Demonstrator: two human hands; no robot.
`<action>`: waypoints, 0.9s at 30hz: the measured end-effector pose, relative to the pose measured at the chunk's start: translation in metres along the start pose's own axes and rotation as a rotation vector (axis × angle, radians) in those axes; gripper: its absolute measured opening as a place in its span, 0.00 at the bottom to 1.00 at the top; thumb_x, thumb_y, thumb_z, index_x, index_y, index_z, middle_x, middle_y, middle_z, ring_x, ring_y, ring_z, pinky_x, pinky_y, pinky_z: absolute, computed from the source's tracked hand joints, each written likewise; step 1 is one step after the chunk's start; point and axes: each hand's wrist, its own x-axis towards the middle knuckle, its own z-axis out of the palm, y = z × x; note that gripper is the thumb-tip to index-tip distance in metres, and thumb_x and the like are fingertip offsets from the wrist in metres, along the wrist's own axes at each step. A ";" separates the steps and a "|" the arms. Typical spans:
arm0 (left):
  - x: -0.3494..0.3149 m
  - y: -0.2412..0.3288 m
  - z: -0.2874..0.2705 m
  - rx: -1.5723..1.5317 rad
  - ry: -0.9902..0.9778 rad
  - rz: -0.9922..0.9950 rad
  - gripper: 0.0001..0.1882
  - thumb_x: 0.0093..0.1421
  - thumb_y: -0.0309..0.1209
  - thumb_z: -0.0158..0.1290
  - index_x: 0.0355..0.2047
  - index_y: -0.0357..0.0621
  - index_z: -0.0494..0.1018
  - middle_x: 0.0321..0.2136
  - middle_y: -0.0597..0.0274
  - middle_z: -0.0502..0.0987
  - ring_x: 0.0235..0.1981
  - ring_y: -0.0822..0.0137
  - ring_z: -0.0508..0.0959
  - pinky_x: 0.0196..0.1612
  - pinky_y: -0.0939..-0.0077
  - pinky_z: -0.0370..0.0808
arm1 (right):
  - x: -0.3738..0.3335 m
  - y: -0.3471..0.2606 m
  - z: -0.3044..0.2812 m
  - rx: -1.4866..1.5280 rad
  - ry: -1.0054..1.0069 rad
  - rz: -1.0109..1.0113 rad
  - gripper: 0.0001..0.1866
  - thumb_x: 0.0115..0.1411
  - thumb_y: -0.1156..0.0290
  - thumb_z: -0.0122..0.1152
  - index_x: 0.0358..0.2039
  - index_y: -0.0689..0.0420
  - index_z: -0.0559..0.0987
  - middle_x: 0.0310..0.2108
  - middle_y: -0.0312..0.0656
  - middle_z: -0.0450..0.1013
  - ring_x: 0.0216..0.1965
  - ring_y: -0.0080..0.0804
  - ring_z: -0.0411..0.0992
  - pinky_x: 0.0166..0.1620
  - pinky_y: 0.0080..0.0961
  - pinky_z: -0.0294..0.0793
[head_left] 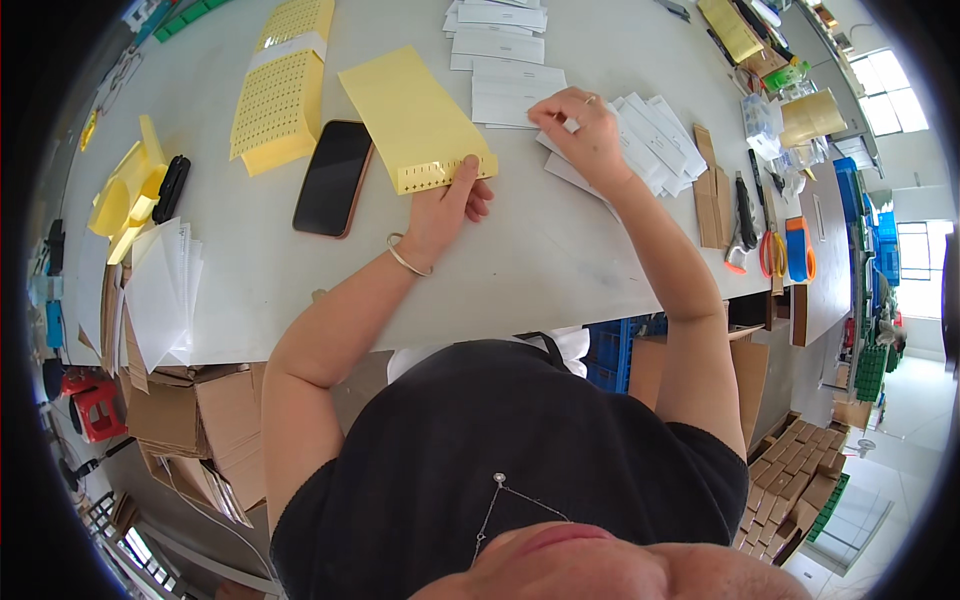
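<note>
My left hand [447, 212] grips the near end of a yellow sheet [405, 110], thumb on top. That end carries a shiny strip with a row of small dark marks. Up and to the right, my right hand [585, 135] has its fingers pinched together above the white printed slips [515, 92]; what they hold, if anything, is too small to make out. More white slips [650, 145] lie fanned out beside and under the right wrist. A dark phone [333, 180] rests on the table just left of the yellow sheet.
A banded stack of yellow marked sheets [275, 105] lies at the far left. White papers [165, 285] and a black stapler-like object [172, 188] are at the left edge. On the right are cardboard strips [712, 190], a cutter [742, 225], scissors [772, 250] and an orange-blue tape roll [800, 250].
</note>
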 end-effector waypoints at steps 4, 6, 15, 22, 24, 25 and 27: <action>0.000 -0.001 -0.002 -0.064 -0.006 -0.015 0.19 0.66 0.42 0.43 0.34 0.36 0.71 0.22 0.60 0.74 0.19 0.72 0.74 0.21 0.80 0.72 | -0.016 -0.028 0.019 -0.175 -0.073 -0.406 0.10 0.43 0.71 0.70 0.27 0.50 0.79 0.27 0.30 0.72 0.31 0.31 0.69 0.44 0.30 0.63; 0.001 -0.001 -0.002 -0.073 0.003 0.006 0.19 0.66 0.42 0.44 0.33 0.35 0.72 0.21 0.61 0.74 0.18 0.73 0.74 0.20 0.81 0.71 | -0.022 -0.033 0.027 -0.221 -0.050 -0.450 0.09 0.43 0.71 0.69 0.27 0.50 0.79 0.27 0.30 0.72 0.31 0.30 0.69 0.44 0.30 0.63; 0.001 -0.002 -0.002 -0.010 -0.010 -0.004 0.20 0.66 0.43 0.44 0.33 0.35 0.72 0.21 0.59 0.75 0.18 0.72 0.74 0.21 0.80 0.72 | -0.016 -0.034 0.024 -0.171 -0.141 -0.274 0.04 0.48 0.76 0.63 0.26 0.53 0.78 0.25 0.33 0.71 0.27 0.30 0.68 0.42 0.29 0.64; 0.001 0.001 -0.001 -0.034 0.009 -0.045 0.23 0.65 0.47 0.45 0.32 0.35 0.72 0.21 0.59 0.75 0.18 0.72 0.74 0.21 0.80 0.73 | 0.015 0.030 0.007 -0.232 0.070 -0.068 0.02 0.51 0.74 0.62 0.25 0.55 0.77 0.24 0.35 0.73 0.26 0.30 0.69 0.40 0.28 0.65; 0.002 -0.001 -0.001 -0.033 0.004 -0.041 0.23 0.65 0.47 0.45 0.32 0.35 0.72 0.22 0.59 0.74 0.19 0.72 0.74 0.21 0.80 0.73 | 0.020 0.045 0.009 -0.422 0.112 -0.192 0.02 0.50 0.72 0.63 0.24 0.53 0.77 0.24 0.33 0.72 0.28 0.30 0.70 0.44 0.30 0.62; 0.002 -0.002 -0.002 -0.031 -0.001 -0.039 0.23 0.65 0.47 0.45 0.33 0.35 0.72 0.22 0.60 0.74 0.19 0.72 0.74 0.21 0.80 0.73 | 0.022 0.048 0.011 -0.497 0.117 -0.277 0.02 0.50 0.72 0.63 0.23 0.51 0.77 0.24 0.32 0.72 0.28 0.30 0.69 0.45 0.31 0.61; 0.002 -0.003 -0.002 -0.031 -0.006 -0.036 0.22 0.65 0.47 0.45 0.33 0.35 0.72 0.22 0.60 0.74 0.19 0.72 0.74 0.21 0.80 0.73 | 0.022 0.051 0.014 -0.573 0.121 -0.362 0.03 0.50 0.71 0.63 0.23 0.50 0.77 0.24 0.31 0.71 0.28 0.30 0.69 0.45 0.31 0.61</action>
